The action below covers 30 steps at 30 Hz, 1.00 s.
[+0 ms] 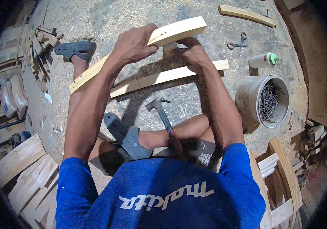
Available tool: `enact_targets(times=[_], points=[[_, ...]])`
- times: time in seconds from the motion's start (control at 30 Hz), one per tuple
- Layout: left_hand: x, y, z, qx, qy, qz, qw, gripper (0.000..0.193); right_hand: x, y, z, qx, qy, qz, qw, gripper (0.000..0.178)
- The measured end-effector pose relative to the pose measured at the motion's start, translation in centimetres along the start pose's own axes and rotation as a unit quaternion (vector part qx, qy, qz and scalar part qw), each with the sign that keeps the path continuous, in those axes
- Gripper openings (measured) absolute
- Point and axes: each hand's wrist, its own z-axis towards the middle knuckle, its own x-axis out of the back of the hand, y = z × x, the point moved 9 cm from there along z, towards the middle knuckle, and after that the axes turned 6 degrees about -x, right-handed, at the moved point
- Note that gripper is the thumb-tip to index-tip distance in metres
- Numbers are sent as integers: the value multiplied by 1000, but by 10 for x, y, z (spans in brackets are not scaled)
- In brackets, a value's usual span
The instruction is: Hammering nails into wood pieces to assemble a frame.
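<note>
A long pale wooden beam [178, 31] is held up at a slant above the floor. My left hand [133, 44] is closed over its middle from above. Under the beam's right half a short wooden block [169, 49] shows, and the fingers of my right hand [193, 54] are closed around its right side, partly hidden by the beam. Whether block and beam are joined I cannot tell. Below both hands another pale beam [163, 76] stretches across the floor. A claw hammer [164, 117] lies with its head toward that beam and its handle against my leg.
At the right, a tilted bucket [246, 97] contains many nails [271, 101]. Beyond it are a white bottle [261, 60] with a green cap, scissors [240, 44] and another beam [247, 16]. Wood scraps [39, 49] pile up at left; a wooden frame [285, 171] stands lower right.
</note>
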Motion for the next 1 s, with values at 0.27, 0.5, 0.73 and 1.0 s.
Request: enact_targets(times=[0.27, 0.5, 0.73, 1.0], points=[[1, -1, 0, -11, 14, 10, 1000, 56, -2, 8, 6, -5, -5, 19, 1000, 69], [0, -2, 4, 5, -6, 15, 1000, 57, 1, -1, 4, 14, 17, -25, 999, 68], [1, -2, 4, -11, 25, 36, 999, 46, -1, 2, 5, 18, 28, 11, 999, 63], [-1, -4, 5, -2, 20, 17, 1000, 52, 12, -32, -32, 18, 66, -223, 973, 71]])
